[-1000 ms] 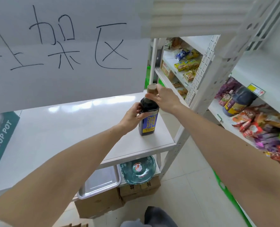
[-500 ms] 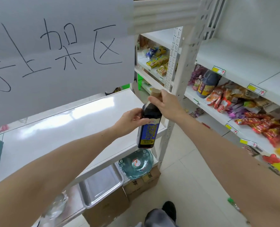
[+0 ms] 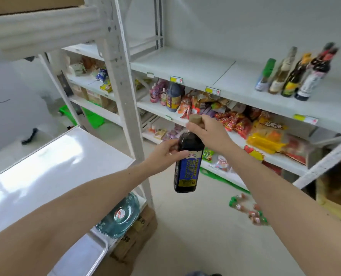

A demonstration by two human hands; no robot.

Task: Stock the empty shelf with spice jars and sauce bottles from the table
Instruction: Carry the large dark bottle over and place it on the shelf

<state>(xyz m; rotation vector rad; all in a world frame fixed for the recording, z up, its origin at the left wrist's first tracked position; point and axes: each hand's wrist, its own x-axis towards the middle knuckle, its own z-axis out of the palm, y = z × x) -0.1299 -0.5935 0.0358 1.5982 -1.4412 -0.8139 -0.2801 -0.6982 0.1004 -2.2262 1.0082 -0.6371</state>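
A dark sauce bottle (image 3: 187,166) with a blue label and a tan cap hangs in the air over the floor, beyond the white table's (image 3: 46,162) right corner. My right hand (image 3: 207,134) grips its neck just under the cap. My left hand (image 3: 165,156) holds its shoulder from the left. The upper white shelf (image 3: 195,70) on the right is mostly bare, with several sauce bottles (image 3: 297,74) standing upright at its far right end.
A white upright post (image 3: 123,92) stands between table and shelves. Lower shelves hold snack packets (image 3: 265,134) and a large dark jug (image 3: 173,96). Small bottles (image 3: 247,210) lie on the floor. Under the table sit a glass plate (image 3: 119,216), a metal tray (image 3: 82,257) and cardboard boxes.
The bottle has been lifted off the table and carried right, clear of its edge. My view has swung right, so the paper sign is gone and the stocked shelves show.
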